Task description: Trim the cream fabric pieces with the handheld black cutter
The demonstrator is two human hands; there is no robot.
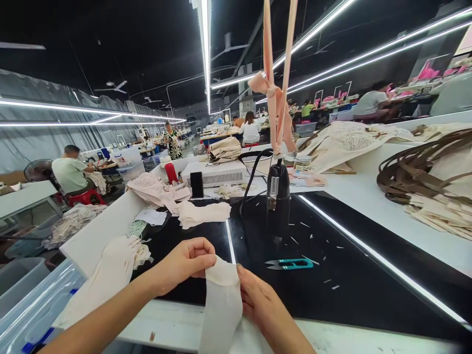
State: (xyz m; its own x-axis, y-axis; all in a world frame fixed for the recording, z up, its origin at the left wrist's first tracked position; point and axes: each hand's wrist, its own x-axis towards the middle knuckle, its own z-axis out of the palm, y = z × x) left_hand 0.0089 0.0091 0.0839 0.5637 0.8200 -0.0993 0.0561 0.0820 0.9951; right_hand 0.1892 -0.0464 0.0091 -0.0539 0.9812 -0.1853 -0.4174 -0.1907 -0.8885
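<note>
A cream fabric strip (223, 300) hangs between my hands over the front edge of the table, its lower end running out of the picture. My left hand (193, 260) pinches its upper left corner between thumb and fingers. On the other side, my right hand (258, 295) grips the strip's right edge, with its fingers partly hidden behind the cloth. Teal thread snips (291, 264) lie on the black board to the right of my hands. Beyond my hands rests a stack of cream fabric pieces (204, 214).
A black iron (278, 184) stands at the back of the black board (350, 275), peach cloth strips tied above it. More cream strips (110, 265) lie at the left, brown straps (416, 167) at the right. A phone (196, 184) leans against a white box (217, 174). Several people sit further off.
</note>
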